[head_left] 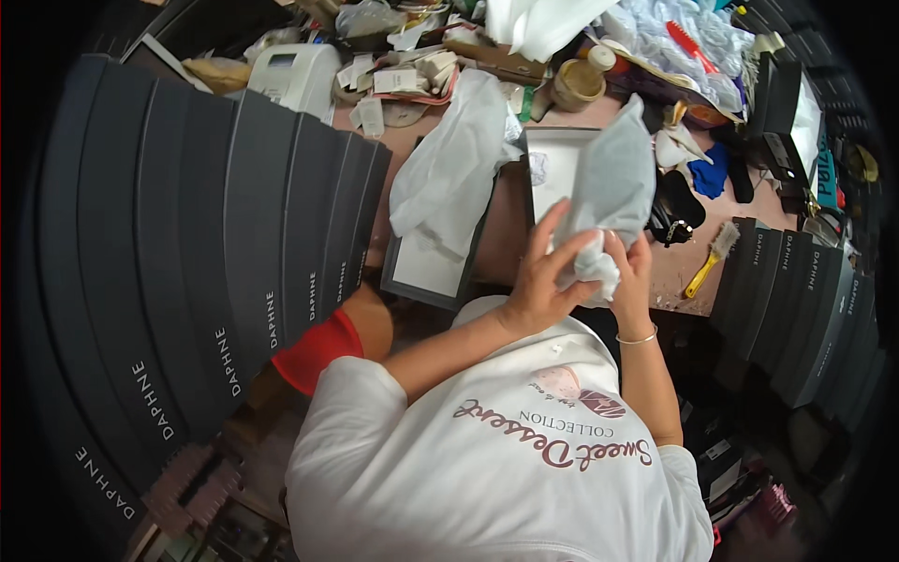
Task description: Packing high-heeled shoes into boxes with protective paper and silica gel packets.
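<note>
My left hand (536, 292) and my right hand (633, 279) meet at the near end of a long bundle wrapped in thin white paper (611, 173). What lies inside the wrapping is hidden. The fingers of both hands close round the crumpled, bunched end (596, 267), the left from its left side and the right from its right side. The bundle tilts up over a dark shoe box with a white inside (554, 150). Left of it, a loose sheet of white tissue paper (454, 155) lies over another open box part (426, 267).
Tall stacks of dark grey shoe boxes (206, 234) stand at the left, with more boxes (787, 300) at the right. On the pink table lie black shoes (676, 201), a yellow-handled brush (714, 258) and a blue cloth (709, 170). A jar (578, 86) and clutter stand behind.
</note>
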A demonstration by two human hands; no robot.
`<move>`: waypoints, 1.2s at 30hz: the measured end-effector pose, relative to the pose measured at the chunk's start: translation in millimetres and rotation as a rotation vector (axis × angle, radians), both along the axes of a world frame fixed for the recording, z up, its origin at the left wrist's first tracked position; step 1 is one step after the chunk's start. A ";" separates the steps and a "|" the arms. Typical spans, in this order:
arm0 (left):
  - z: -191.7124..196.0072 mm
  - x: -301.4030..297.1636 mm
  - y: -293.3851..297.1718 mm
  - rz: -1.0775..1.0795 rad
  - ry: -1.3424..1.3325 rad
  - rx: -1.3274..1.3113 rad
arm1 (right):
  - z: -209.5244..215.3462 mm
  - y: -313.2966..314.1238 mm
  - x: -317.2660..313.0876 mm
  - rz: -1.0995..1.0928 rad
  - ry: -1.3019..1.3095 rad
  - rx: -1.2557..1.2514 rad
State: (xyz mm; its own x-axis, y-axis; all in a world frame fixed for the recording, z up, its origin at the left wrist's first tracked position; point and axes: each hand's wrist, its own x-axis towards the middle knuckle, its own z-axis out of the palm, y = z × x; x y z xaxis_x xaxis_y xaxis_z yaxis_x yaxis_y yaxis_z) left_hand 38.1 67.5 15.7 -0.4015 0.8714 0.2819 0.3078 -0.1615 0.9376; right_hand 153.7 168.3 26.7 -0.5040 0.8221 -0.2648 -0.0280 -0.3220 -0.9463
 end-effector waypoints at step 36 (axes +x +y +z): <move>8.2 -92.9 52.2 0.365 -1.417 0.124 | 43.7 2.4 49.6 0.359 -0.488 0.694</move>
State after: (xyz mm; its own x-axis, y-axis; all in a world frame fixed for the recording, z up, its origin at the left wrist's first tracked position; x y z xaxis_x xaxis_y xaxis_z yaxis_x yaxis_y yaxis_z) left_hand -54.8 119.7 23.8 -0.5880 0.6630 -0.4632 -0.7973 -0.3788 0.4699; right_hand 203.3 170.8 70.3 -0.7215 0.6921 -0.0210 0.4173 0.4103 -0.8109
